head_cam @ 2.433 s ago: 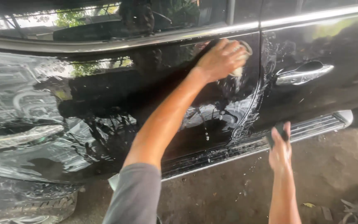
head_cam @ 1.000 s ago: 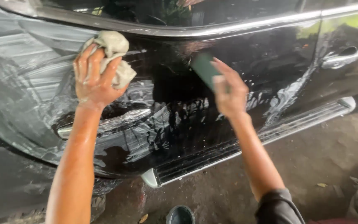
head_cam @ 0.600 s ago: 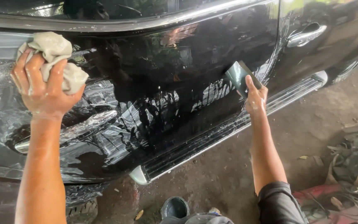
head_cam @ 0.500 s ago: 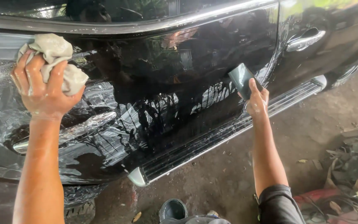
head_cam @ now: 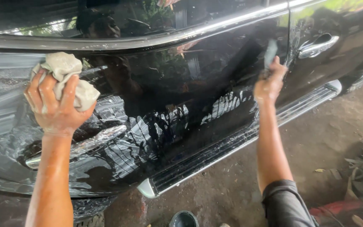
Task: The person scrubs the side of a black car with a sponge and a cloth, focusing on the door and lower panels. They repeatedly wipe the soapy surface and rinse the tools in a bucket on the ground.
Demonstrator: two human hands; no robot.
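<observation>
A left hand [head_cam: 57, 105] presses a crumpled beige cloth [head_cam: 66, 77] flat against a wet, glossy black car door [head_cam: 169, 96], fingers spread over it, while the right hand [head_cam: 269, 82] grips a small grey-green block [head_cam: 270, 54], its long axis upright, near the door seam. Below, a ribbed running board [head_cam: 240, 138] slopes along bare dirt ground [head_cam: 328, 138].

Hands [head_cam: 57, 105] — rag [head_cam: 66, 77], sponge [head_cam: 269, 52], black car door [head_cam: 181, 105]
</observation>
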